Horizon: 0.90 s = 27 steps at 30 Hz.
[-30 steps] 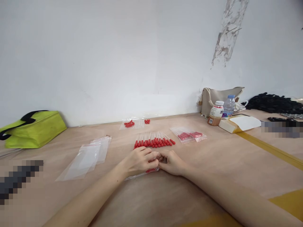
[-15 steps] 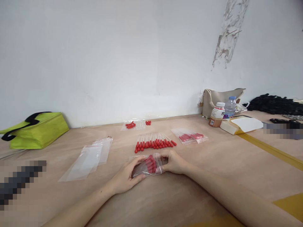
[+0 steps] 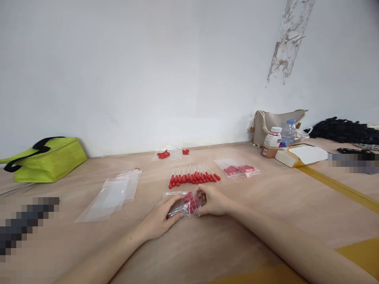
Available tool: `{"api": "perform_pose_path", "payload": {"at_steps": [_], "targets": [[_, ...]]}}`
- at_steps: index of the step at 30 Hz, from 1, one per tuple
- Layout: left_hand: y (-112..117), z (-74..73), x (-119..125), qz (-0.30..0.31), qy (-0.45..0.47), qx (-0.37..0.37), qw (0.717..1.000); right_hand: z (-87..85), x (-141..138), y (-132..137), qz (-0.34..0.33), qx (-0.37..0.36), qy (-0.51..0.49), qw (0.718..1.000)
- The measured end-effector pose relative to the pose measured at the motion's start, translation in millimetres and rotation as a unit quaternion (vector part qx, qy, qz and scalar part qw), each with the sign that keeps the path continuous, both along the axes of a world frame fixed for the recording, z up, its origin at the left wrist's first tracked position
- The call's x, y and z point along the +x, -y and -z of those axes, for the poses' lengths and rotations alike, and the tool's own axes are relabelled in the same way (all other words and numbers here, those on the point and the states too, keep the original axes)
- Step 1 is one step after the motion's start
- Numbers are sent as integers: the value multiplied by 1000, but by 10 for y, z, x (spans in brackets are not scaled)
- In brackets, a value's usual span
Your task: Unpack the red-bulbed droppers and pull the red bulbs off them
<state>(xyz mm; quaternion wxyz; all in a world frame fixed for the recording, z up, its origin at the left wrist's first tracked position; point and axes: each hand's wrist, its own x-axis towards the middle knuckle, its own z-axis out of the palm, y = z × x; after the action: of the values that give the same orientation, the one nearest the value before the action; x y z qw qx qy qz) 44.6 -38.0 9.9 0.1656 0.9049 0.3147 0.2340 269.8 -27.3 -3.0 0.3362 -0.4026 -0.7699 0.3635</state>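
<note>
My L hand (image 3: 161, 219) & R hand (image 3: 215, 202) grip clear bag (image 3: 179, 209) w/ red tips (image 3: 190, 201); prob. sealing, next needs even pinch at R edge.

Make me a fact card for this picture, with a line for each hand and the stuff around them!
Left hand: holding one end of a see-through bag
Right hand: at the bag's other end
Inside that bag: red tips
Beyond the hands: row of red-tipped sticks
Left side: flat plastic bags, lime-green bag
Right side: filled bags, two bottles
</note>
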Motion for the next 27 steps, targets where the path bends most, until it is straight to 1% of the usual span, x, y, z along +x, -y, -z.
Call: {"api": "perform_pose_path", "payload": {"at_steps": [3,6,9,11,13,15,18,19,21,24,26,27], "targets": [[9,-14,0,-7,-9,-16,1000,17,-11,-21,-29,-28,-43,998],[19,-28,-5,-15,-19,-35,999,-15,14,-42,-55,-96,-104,988],[20,-27,-10,-25,-21,-45,998,-75,108,-63,-48,-202,-135,969],[13,-17,-13,-32,-22,-47,998,-104,189,-79,-37,-271,-154,950],[5,-7,-17,-32,-25,-46,998,-111,252,-97,-31,-313,-181,932],[-1,2,-21,-31,-26,-43,998,-99,279,-119,-30,-333,-210,919],[0,5,-25,-34,-27,-39,998,-93,288,-165,-9,-349,-246,904],[2,3,-26,-35,-27,-39,998,-110,308,-184,4,-349,-247,904],[7,0,-25,-36,-25,-37,998,-190,414,-226,24,-338,-222,914],[5,-1,-24,-34,-25,-37,998,-400,772,-289,29,-285,-153,946],[-2,4,-24,-31,-25,-40,998,-544,1077,-326,46,-250,-136,957],[-6,7,-24,-29,-25,-41,998,-599,1215,-345,69,-232,-142,960]]}}
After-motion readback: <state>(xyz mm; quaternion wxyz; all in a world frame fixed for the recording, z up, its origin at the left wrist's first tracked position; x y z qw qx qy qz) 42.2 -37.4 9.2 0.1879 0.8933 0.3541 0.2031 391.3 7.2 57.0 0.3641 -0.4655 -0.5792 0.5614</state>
